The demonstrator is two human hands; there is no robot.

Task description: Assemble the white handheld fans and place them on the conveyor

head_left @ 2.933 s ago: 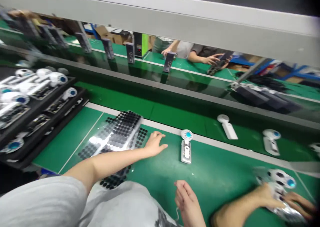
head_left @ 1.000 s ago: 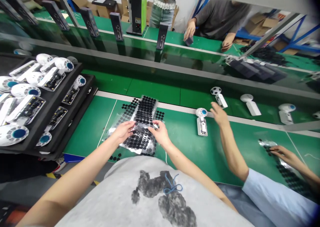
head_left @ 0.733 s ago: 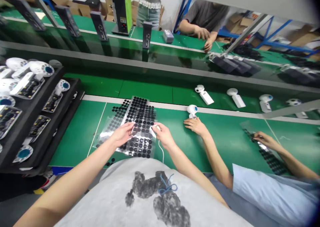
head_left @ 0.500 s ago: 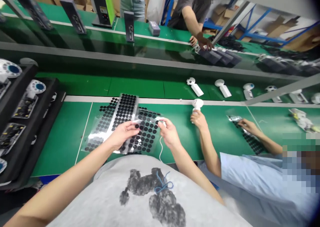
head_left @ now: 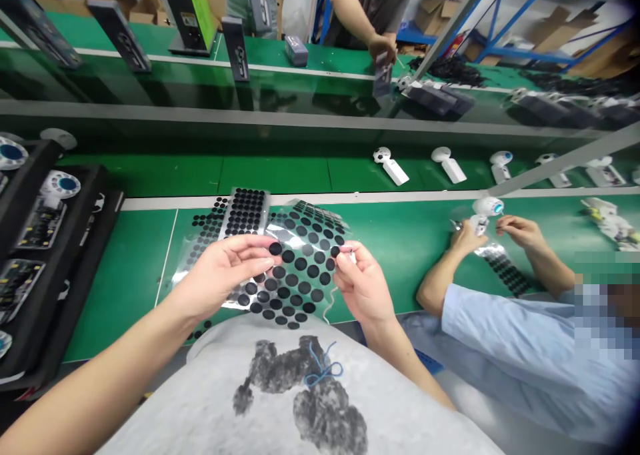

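Green bench (head_left: 127, 261), with black trays (head_left: 83, 258) stacked at its left end. Dotted sheets (head_left: 245, 209) lie on it; above them, one clear sheet (head_left: 303, 275) spans both hands. Left hand (head_left: 220, 271): grip pinched closed on that sheet's left edge. Right hand (head_left: 364, 283): grip likewise closed on the right edge. White cord (head_left: 332, 293): below the right hand.

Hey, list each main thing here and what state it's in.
Left hand: closed on the dot sheet's left edge.
Right hand: closed on its right edge.
Dot sheet: lifted, bowed.
Other dot sheets: lying overlapped on the green table.
White cord: slack, below the right hand.
Black trays: stacked, loaded, circuit boards showing.
Blue-fronted device: held in a co-worker's hand.
White devices beyond: lying in a row.
Tall dark boxes at left: standing on end.
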